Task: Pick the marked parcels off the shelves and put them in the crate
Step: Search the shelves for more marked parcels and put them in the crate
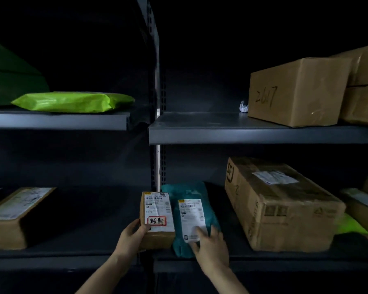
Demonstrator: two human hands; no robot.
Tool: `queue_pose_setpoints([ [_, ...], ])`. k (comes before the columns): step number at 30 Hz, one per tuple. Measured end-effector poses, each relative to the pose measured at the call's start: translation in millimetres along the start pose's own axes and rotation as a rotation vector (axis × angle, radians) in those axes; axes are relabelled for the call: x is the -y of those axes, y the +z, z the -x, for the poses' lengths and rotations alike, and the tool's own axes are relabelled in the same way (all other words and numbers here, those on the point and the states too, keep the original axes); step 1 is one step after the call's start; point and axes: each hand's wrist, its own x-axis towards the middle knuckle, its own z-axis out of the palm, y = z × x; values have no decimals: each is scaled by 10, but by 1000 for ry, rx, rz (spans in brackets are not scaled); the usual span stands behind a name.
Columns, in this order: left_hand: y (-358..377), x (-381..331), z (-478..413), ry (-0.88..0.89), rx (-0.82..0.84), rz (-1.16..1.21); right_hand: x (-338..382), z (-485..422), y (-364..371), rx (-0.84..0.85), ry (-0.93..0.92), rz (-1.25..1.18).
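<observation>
A small cardboard parcel (156,218) with a white label and a red-bordered handwritten mark lies on the lower shelf (285,256) at centre. My left hand (134,235) grips its near left corner, thumb on top. Right beside it lies a teal plastic mailer (191,193) with a white label. My right hand (208,244) rests on the mailer's near end, fingers over the label's lower edge. No crate is in view.
A large SF cardboard box (285,206) sits right of the mailer, with a lime bag (351,225) behind it. The upper shelf (221,129) carries stacked boxes, one marked 2617 (295,92). A lime mailer (72,101) and a flat box (15,215) occupy the left bay.
</observation>
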Motion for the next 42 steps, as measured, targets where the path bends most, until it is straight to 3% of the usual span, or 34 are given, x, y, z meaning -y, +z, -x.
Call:
queue_pose_setpoints([
  [7, -52, -104, 141, 75, -103, -25, -38, 44, -56, -8, -55, -33],
  [11, 169, -201, 195, 142, -115, 31, -115, 147, -396, -103, -108, -82],
  [15, 623, -346, 239, 191, -26, 44, -390, 313, -952, -313, -191, -200],
  [17, 882, -406, 261, 190, 41, 59, -677, 358, -1274, -544, -227, -231],
  [19, 1134, -432, 276, 195, 109, 40, -1080, 339, -1528, -765, -160, -198],
  [20, 1251, -442, 286, 198, 129, 33, -1281, 324, -1635, -777, -82, -166],
  [24, 1639, -451, 314, 141, 150, 30, -1935, 130, -1824, -480, 263, -88],
  [26, 1728, -466, 288, 91, 140, 38, -2071, 61, -1795, -369, 312, -77],
  [30, 1738, -556, 286, 13, 143, 47, -2070, 58, -1705, -392, 273, -124],
  [42, 1157, -664, 227, 138, 196, 92, -1473, 152, -1397, -468, 202, -236],
])
